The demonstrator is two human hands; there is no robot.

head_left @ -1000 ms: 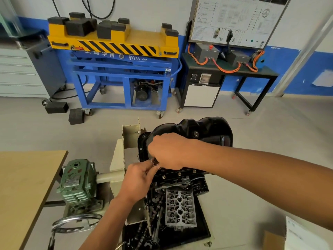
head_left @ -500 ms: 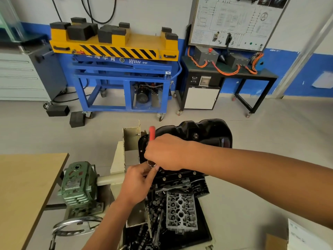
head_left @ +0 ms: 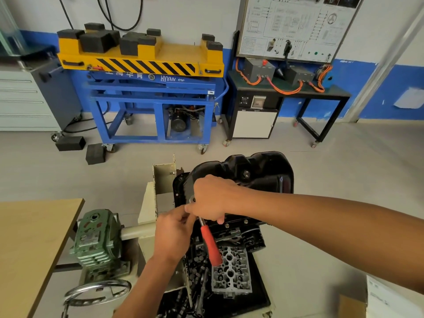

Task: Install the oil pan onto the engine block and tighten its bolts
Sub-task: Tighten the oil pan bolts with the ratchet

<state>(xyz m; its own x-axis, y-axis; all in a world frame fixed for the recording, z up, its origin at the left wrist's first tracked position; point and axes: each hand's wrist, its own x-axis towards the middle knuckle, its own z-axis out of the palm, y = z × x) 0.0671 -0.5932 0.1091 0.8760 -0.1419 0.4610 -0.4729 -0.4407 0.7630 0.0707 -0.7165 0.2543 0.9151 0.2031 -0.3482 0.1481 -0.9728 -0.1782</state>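
Nearest, the red-handled ratchet [head_left: 210,245] angles down toward the viewer. The left hand [head_left: 173,234] pinches its neck, likely steadying the socket on a bolt. The right hand [head_left: 210,198] closes its grip over the ratchet's head, pressing it in. Beyond, the oil pan [head_left: 261,171] sits on the engine block [head_left: 234,232].

Oil pan [head_left: 259,171] glossy black, ratchet [head_left: 211,245] has a red grip on a silver shank. Gearbox [head_left: 94,237] green, stand [head_left: 146,203] cream, table [head_left: 29,237] tan wood. Lift trolley [head_left: 174,53]: yellow top with black diagonal hazard stripes, blue frame; cables [head_left: 283,90] orange, wall [head_left: 188,17] white over blue band.
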